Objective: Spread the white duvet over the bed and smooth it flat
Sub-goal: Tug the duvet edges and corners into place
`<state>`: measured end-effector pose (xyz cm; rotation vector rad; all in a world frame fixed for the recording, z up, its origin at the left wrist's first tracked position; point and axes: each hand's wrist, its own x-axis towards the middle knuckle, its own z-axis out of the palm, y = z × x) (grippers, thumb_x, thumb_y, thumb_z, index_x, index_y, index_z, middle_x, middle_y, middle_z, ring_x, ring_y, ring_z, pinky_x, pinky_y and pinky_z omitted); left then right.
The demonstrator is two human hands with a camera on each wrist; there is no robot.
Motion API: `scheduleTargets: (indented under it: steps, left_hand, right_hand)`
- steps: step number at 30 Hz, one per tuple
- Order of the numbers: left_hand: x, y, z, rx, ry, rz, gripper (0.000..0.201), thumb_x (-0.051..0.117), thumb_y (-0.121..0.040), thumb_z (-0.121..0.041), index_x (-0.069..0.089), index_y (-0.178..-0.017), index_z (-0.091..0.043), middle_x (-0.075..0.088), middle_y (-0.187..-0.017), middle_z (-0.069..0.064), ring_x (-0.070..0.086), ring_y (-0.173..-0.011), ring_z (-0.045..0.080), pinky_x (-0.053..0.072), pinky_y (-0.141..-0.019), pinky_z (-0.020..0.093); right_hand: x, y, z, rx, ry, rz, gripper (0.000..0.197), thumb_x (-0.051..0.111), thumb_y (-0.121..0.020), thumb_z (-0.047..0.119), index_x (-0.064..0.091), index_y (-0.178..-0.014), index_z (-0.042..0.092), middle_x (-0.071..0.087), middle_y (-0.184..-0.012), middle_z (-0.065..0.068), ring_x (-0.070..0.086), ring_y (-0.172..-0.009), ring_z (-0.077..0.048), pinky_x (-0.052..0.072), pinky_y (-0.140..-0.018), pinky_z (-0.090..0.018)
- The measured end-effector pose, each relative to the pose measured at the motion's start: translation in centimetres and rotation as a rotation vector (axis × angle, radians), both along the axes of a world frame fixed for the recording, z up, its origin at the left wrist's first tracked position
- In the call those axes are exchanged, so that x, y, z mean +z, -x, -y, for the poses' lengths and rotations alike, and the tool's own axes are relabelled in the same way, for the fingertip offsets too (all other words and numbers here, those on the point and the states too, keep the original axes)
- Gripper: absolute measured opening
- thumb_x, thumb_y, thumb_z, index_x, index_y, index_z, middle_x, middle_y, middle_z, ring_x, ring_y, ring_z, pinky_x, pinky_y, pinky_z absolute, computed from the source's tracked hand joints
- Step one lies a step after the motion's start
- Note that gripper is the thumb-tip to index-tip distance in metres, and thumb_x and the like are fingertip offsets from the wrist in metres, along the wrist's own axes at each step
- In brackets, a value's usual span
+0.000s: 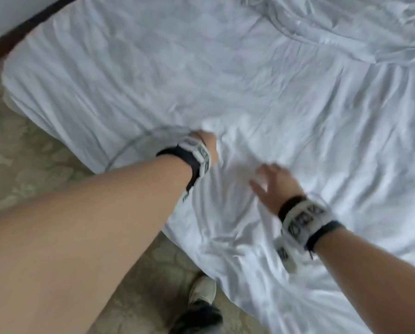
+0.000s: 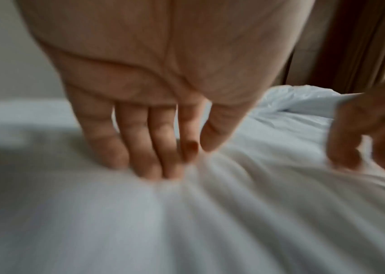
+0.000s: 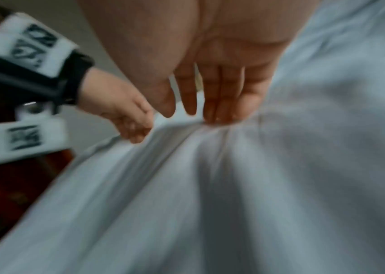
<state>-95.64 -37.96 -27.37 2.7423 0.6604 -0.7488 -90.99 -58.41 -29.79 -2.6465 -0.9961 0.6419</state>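
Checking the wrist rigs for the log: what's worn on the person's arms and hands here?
Both forearms are bare, no sleeves, no gloves. The left hand and right hand each carry a black wrist strap holding white blocks printed with black square marker patterns. A thin grey cable loops from the left wrist.

Bed [image 1: 57,75] on patterned carpet [image 1: 21,165] — creased white duvet [image 1: 298,141] spread over it

left hand [image 2: 154,115] fingers extended, right hand [image 3: 222,77] likewise
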Motion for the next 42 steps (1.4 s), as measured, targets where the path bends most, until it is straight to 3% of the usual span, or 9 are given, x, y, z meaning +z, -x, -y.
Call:
scheduleTargets:
  steps: [3,9,12,18,20,24,29,35,42]
  left_hand:
    - [0.5,-1.4,-1.7,0.06,-0.03,0.17,0.06,0.056,-0.085,-0.047,0.04,-0.136,-0.021,0.037,-0.142,0.015,0.039,-0.129,0.038,0.037,-0.106,0.046]
    - [-6.1,9.8,-4.9,0.038,-0.179,-0.086,0.082,0.036,-0.083,-0.071,-0.002,-0.149,-0.038,-0.014,-0.159,-0.012,-0.006,-0.148,0.022,0.008,-0.118,0.045]
    - [-8.0,15.9,-5.5,0.284,-0.202,-0.18,0.091,0.04,-0.076,-0.073,0.019,-0.147,-0.022,0.008,-0.16,0.001,0.014,-0.146,0.027,0.014,-0.117,0.04]
    - [-6.2,13.3,-7.6,0.265,-0.234,-0.316,0.027,0.063,-0.086,-0.017,0.067,-0.101,0.006,0.063,-0.097,0.029,0.062,-0.095,0.04,0.048,-0.082,0.042]
    - [-2.5,7.8,-4.0,0.307,-0.247,-0.126,0.026,0.057,-0.089,-0.018,0.063,-0.112,-0.007,0.059,-0.085,0.024,0.061,-0.089,0.04,0.046,-0.074,0.041]
    - [0.9,-3.0,8.7,0.156,-0.231,0.106,0.052,0.056,-0.086,-0.033,0.044,-0.132,-0.012,0.043,-0.129,0.022,0.045,-0.119,0.045,0.043,-0.098,0.05]
    - [-1.0,-6.2,31.8,-0.033,0.045,0.018,0.085,0.055,-0.076,-0.065,0.025,-0.145,-0.026,0.018,-0.153,0.012,0.024,-0.138,0.041,0.03,-0.11,0.053]
    - [-3.8,-2.0,55.0,0.071,0.092,-0.25,0.144,0.059,-0.038,-0.089,-0.026,-0.143,-0.039,-0.04,-0.149,0.012,-0.032,-0.137,0.045,-0.002,-0.103,0.075]
    - [-5.4,-3.5,60.5,0.25,0.099,-0.339,0.163,0.061,-0.024,-0.09,-0.037,-0.139,-0.03,-0.05,-0.14,0.018,-0.04,-0.132,0.045,-0.004,-0.102,0.076]
  right_hand:
    - [-0.7,-2.5,-4.3,-0.116,0.105,0.045,0.056,0.057,-0.078,0.051,0.039,-0.128,0.034,0.029,-0.14,-0.001,0.028,-0.131,-0.031,0.032,-0.098,-0.047]
    - [-2.5,14.6,-5.7,0.711,0.227,-0.44,0.059,0.045,-0.085,0.058,0.037,-0.139,0.038,0.021,-0.157,0.006,0.01,-0.146,-0.024,0.01,-0.115,-0.056]
    - [-0.9,16.4,-2.4,0.701,0.083,-0.526,0.041,0.046,-0.09,0.048,0.058,-0.124,0.029,0.047,-0.142,0.002,0.03,-0.139,-0.024,0.024,-0.112,-0.051]
    - [-1.4,-0.7,11.3,-0.012,0.135,-0.012,0.06,0.051,-0.089,0.05,0.032,-0.144,0.034,0.005,-0.16,0.004,0.001,-0.147,-0.02,0.015,-0.115,-0.05]
    - [-2.1,-5.2,17.8,-0.252,0.285,-0.048,0.068,0.045,-0.085,0.061,0.02,-0.145,0.041,-0.002,-0.16,0.011,-0.006,-0.147,-0.016,0.011,-0.115,-0.049]
    - [-3.0,-5.4,30.7,-0.59,0.398,-0.073,0.077,0.028,-0.079,0.075,0.0,-0.143,0.043,-0.016,-0.156,0.015,-0.014,-0.146,-0.02,0.009,-0.113,-0.06]
    - [-3.9,-1.3,40.7,-0.853,0.336,-0.169,0.088,0.028,-0.079,0.079,-0.006,-0.149,0.037,-0.013,-0.158,-0.006,-0.004,-0.145,-0.036,0.007,-0.116,-0.057]
    - [-1.4,2.1,53.8,-0.757,0.288,-0.668,0.075,0.048,-0.089,0.057,0.024,-0.147,0.015,0.05,-0.138,-0.011,0.054,-0.115,-0.026,0.041,-0.096,-0.032]
    - [2.0,-7.8,60.0,-0.539,0.205,-0.248,0.049,0.059,-0.09,0.035,0.043,-0.132,0.015,0.053,-0.132,-0.007,0.055,-0.114,-0.023,0.044,-0.088,-0.03]
